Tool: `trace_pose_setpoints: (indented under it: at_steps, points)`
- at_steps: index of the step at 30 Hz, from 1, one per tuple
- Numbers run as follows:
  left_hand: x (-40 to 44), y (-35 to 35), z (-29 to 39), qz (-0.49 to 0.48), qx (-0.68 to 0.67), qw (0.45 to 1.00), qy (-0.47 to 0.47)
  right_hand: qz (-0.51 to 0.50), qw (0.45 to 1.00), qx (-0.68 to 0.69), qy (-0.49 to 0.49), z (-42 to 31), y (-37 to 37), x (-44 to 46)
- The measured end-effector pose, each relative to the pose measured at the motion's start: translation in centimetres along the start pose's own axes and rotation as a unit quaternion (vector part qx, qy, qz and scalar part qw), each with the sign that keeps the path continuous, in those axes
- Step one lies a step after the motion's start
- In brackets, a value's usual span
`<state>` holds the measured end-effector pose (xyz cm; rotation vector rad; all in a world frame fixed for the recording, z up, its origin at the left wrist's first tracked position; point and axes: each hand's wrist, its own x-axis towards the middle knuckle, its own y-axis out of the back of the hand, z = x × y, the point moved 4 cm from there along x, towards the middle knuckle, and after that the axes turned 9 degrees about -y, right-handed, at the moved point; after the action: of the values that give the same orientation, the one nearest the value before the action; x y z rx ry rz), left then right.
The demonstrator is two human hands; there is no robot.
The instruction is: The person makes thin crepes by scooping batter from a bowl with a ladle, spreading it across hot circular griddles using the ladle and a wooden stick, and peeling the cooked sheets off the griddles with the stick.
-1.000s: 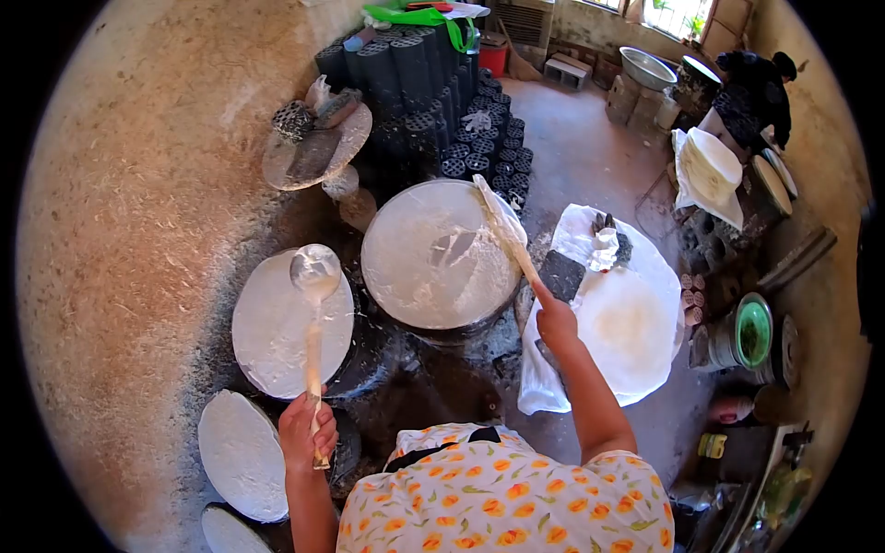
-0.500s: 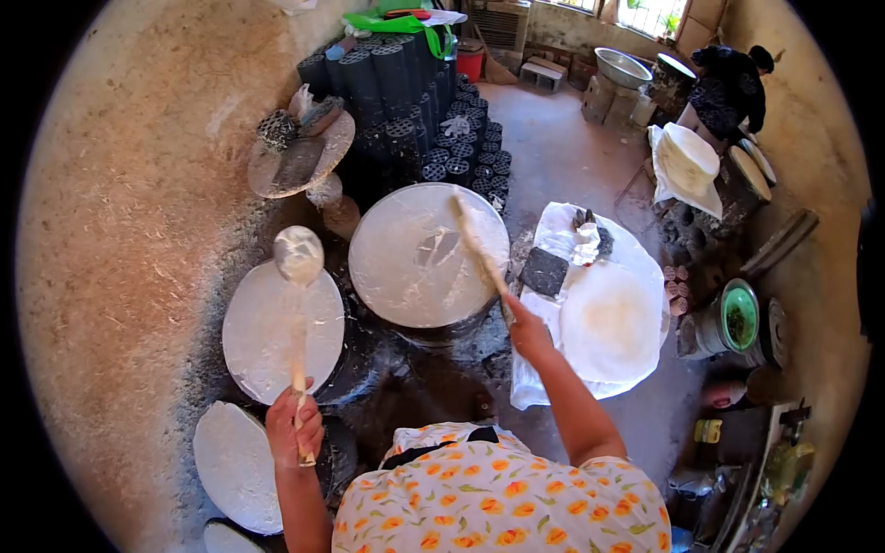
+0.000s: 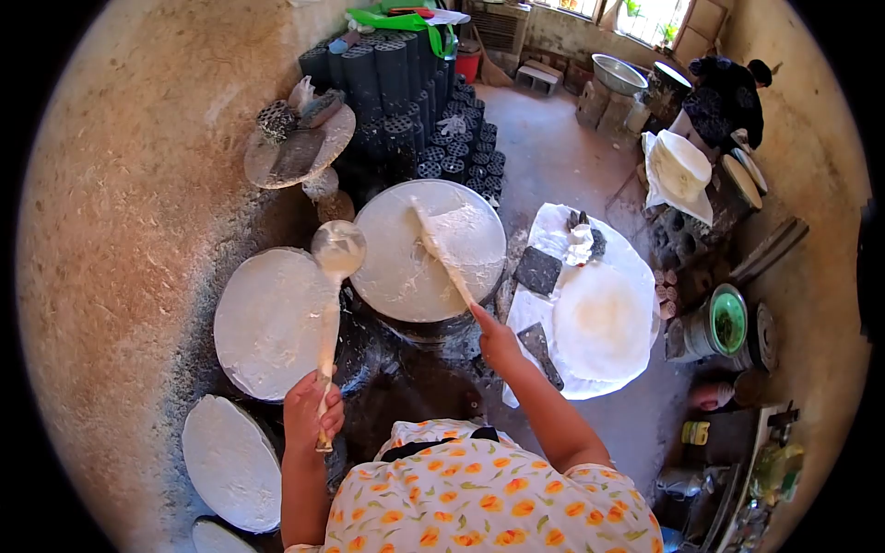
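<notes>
My left hand (image 3: 313,410) is closed around the wooden handle of a ladle (image 3: 338,247). The ladle's batter-coated round bowl is held up between two round griddles. My right hand (image 3: 499,343) grips a long, flat wooden spatula (image 3: 445,261), which lies across the middle griddle (image 3: 387,276). White batter coats this griddle, with uneven streaks around the spatula. To its left is a second griddle (image 3: 272,332) covered in white. Right of my right hand, a white cloth (image 3: 544,230) bears a stack of thin round sheets (image 3: 604,323) and dark square pads (image 3: 537,270).
Black coal briquettes (image 3: 369,83) are stacked behind the middle griddle. More white-covered rounds (image 3: 230,465) stand at lower left, beside the wall. A round lid (image 3: 332,147) holds a briquette. Buckets (image 3: 728,318) line the right side. Another person (image 3: 724,101) bends over at the back right.
The spatula has swung from the right side of the middle griddle toward its centre, my right hand moving left and down. The ladle has shifted right, toward the middle griddle.
</notes>
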<state>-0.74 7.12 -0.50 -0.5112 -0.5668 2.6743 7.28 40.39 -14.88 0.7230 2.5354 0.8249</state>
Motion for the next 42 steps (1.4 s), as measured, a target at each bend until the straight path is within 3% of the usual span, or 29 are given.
trace_pose_setpoints:
  at_steps: [1,3,5,7,9,10,11,15,17,19,21,22,25,29,31,33,35,36,39,42]
  points:
    - [0.1,-0.2,-0.1,0.0,-0.001,1.0,-0.002,-0.039,0.999,-0.026,-0.014,-1.1,0.2,0.6]
    - [0.1,-0.5,-0.3,-0.011,0.012,1.0,0.012,-0.018,0.999,-0.028,0.031,-0.1,1.0,2.4]
    - [-0.1,-0.9,0.1,-0.016,0.019,1.0,0.016,0.099,0.993,-0.001,0.061,1.2,2.9,4.0]
    - [-0.2,-1.3,0.2,-0.03,0.048,0.998,0.019,0.102,0.994,-0.008,0.027,1.3,3.3,5.0]
    - [0.1,-1.5,-0.2,-0.032,0.047,0.998,0.021,0.017,0.999,-0.021,-0.03,0.8,1.8,5.6]
    - [0.3,-1.6,-0.3,-0.037,0.048,0.998,0.024,0.031,0.997,-0.013,0.066,-0.2,1.1,5.1]
    - [0.5,-1.8,-0.3,-0.036,0.049,0.998,0.022,0.03,0.997,-0.012,0.068,-0.7,0.8,4.7]
    - [1.3,-2.1,0.0,-0.041,0.099,0.994,0.016,-0.097,0.993,-0.071,-0.003,-3.5,3.1,2.7]
    - [1.8,-1.8,-0.1,-0.047,0.13,0.99,0.009,0.031,0.997,-0.046,0.056,-0.3,3.9,5.2]
    - [2.9,-1.7,-0.4,-0.06,0.152,0.987,0.009,0.052,0.998,0.005,0.04,0.7,4.1,7.4]
    - [4.1,-2.4,-0.4,-0.044,0.158,0.986,0.006,0.018,0.998,0.042,0.048,-0.6,4.0,7.5]
    - [4.8,-2.6,-0.3,-0.03,0.163,0.986,0.002,-0.067,0.997,0.032,-0.027,-0.4,3.5,6.7]
    - [7.2,-2.1,-0.7,-0.038,0.194,0.98,0.013,-0.122,0.992,-0.011,0.018,-0.3,3.1,2.5]
    - [9.9,-2.3,-1.6,-0.012,0.245,0.969,0.02,-0.155,0.987,-0.029,-0.028,1.9,5.4,-2.3]
    - [10.5,-2.9,-2.5,-0.004,0.26,0.965,0.016,0.008,0.998,0.012,0.058,4.3,5.9,-2.2]
    - [10.4,-3.9,-3.0,0.004,0.304,0.952,0.036,0.046,0.998,0.043,0.026,4.6,5.3,-2.6]
    - [9.2,-5.1,-3.2,0.005,0.298,0.953,0.05,0.003,0.996,0.081,-0.038,5.4,2.7,-3.4]
    - [8.3,-5.6,-3.3,0.001,0.3,0.952,0.067,-0.066,0.976,0.184,-0.099,4.9,0.7,-4.2]
    - [6.2,-6.4,-4.6,-0.013,0.241,0.965,0.104,-0.17,0.945,0.235,-0.152,1.6,-2.8,-6.5]
    - [4.7,-6.4,-4.0,0.057,-0.005,0.989,0.135,-0.21,0.93,0.253,-0.163,-2.6,-2.3,-7.4]
